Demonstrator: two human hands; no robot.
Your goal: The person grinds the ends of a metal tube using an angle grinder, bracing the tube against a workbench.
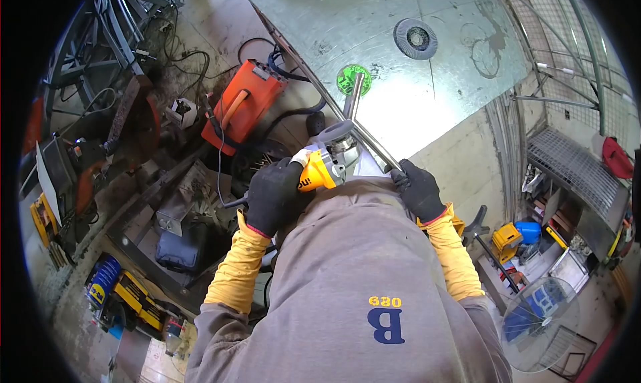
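Observation:
In a black glove, my left hand [274, 191] is wrapped round the body of a yellow angle grinder [319, 172]. The grinder's grey disc [336, 131] overlaps the near side of a joined piece of shiny metal tube [374, 147] in this view. My right hand [421, 193], also gloved, grips the tube's near end with its fingers closed. The other arm of the tube piece points away over the metal-topped table [394, 109]. A green round disc [353, 80] lies beside that far end.
A flap disc [415, 39] lies farther back on the table. To the left stand an orange machine [244, 103] with cables and a blue spray can [103, 279]. At the lower right are a fan [539, 323] and a yellow tool [507, 241]; a mesh rack [574, 166] stands above them.

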